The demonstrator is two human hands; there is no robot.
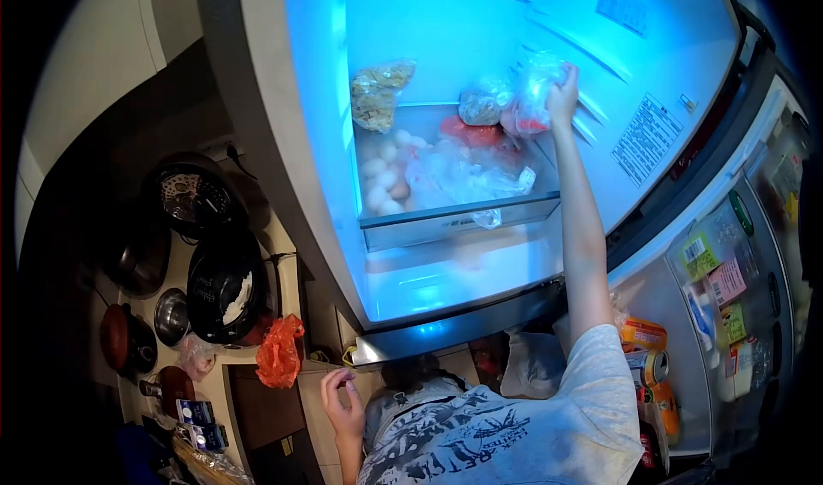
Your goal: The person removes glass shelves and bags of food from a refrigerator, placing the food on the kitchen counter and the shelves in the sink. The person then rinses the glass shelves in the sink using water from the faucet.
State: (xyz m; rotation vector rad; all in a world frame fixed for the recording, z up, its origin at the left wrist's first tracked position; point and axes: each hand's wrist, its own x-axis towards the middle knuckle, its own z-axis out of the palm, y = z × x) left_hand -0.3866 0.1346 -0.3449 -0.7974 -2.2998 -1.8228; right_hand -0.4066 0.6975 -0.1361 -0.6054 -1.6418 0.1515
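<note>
Inside the lit fridge, my right hand (562, 95) is closed on a clear plastic bag (533, 99) with something pinkish-red in its lower part. Touching it on the left is another clear bag (486, 101). Below them a drawer (454, 224) holds white eggs (381, 174), a red bag (470, 132) and a crumpled clear bag (463, 176). A bag of yellowish pieces (380, 96) stands at the drawer's back left. My left hand (341, 399) is outside the fridge, low in front of it, fingers apart and curved, holding nothing.
The open fridge door on the right carries cans (649, 367) and packets (729, 281). On the left, a counter holds a black pot (225, 292), a steel bowl (171, 316), a red pot (127, 337) and an orange-red plastic bag (279, 353). The fridge's front edge (454, 322) lies between my arms.
</note>
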